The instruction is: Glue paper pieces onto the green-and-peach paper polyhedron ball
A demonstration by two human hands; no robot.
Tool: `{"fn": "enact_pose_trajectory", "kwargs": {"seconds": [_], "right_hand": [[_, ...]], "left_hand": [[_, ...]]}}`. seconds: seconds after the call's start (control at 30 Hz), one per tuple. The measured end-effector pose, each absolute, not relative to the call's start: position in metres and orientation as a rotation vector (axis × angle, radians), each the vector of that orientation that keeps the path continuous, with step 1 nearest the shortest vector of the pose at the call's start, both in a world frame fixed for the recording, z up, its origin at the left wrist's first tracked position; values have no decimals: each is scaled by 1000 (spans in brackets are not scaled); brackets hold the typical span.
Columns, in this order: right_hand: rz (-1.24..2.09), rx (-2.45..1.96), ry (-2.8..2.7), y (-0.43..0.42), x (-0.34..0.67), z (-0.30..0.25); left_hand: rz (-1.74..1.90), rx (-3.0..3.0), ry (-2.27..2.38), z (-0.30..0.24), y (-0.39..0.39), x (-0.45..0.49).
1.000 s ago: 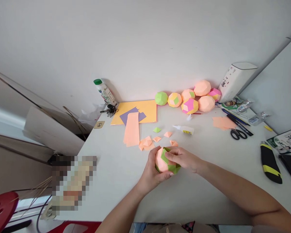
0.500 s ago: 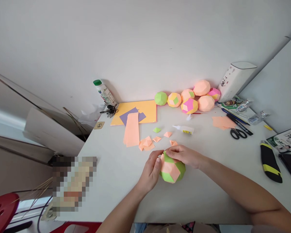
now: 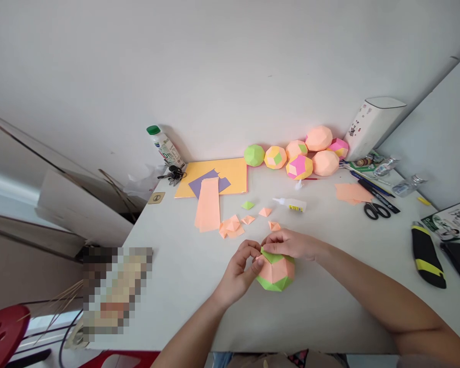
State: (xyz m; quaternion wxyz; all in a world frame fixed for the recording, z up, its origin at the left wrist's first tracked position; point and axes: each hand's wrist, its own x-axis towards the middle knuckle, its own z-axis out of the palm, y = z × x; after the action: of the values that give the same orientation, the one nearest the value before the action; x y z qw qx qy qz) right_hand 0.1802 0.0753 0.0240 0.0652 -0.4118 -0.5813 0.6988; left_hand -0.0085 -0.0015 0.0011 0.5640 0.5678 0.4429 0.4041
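A faceted paper ball [image 3: 278,271] in peach and green is between my hands, low over the front of the table. My left hand [image 3: 242,271] grips its left edge, thumb on a peach face and fingers curled behind. From above, my right hand [image 3: 287,244] pinches a green piece at the top, its fingertips close to those of the left. The far side of the ball is hidden. Just beyond lie folded peach paper pieces [image 3: 233,223], a green folded piece [image 3: 247,205] and a glue bottle [image 3: 294,205] on its side.
Several finished paper balls [image 3: 299,167] line the wall. Peach strips [image 3: 209,204] overlap a yellow paper stack [image 3: 233,174] at the back left, near a white bottle [image 3: 165,145] and keys [image 3: 173,175]. At right are scissors [image 3: 376,210], pens [image 3: 379,195] and a black-and-yellow cutter [image 3: 428,258].
The ball has turned and shifted slightly right and toward me, so more peach faces show in front. My left thumb has moved down and right onto it; the right hand stays at the top.
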Motion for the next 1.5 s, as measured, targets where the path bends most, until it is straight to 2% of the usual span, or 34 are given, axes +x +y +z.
{"fn": "enact_pose_trajectory", "kwargs": {"seconds": [0.3,0.4,0.47,0.6,0.7,0.77,0.97,1.13,1.17,1.23,1.3,1.5], "right_hand": [[2069,-1233,-1786,74,180,27],[1955,-1202,-1877,73,181,28],[1678,-1202,-1961,77,184,28],[787,-1400,-2024,100,200,24],[535,-1546,-1990,121,219,16],[483,-1604,-2010,131,229,9],[526,-1656,-1982,138,233,-8],[594,-1533,-1832,131,228,16],[664,-1473,-1811,126,227,25],[1077,-1200,-1615,115,224,42],[1329,-1006,-1537,101,220,58],[1591,-730,-1561,65,204,80]], "left_hand": [[1039,1217,1010,3,-2,-9],[1033,1196,1021,6,-2,-9],[1020,1141,1017,7,-1,-8],[1003,956,1048,6,-1,-9],[999,888,1074,5,-2,-8],[997,868,1068,6,-2,-7],[968,857,1026,10,1,-6],[939,871,965,10,3,-8],[930,873,956,11,3,-8],[918,883,940,12,2,-8],[908,901,922,14,2,-8],[894,954,823,18,0,-6]]}}
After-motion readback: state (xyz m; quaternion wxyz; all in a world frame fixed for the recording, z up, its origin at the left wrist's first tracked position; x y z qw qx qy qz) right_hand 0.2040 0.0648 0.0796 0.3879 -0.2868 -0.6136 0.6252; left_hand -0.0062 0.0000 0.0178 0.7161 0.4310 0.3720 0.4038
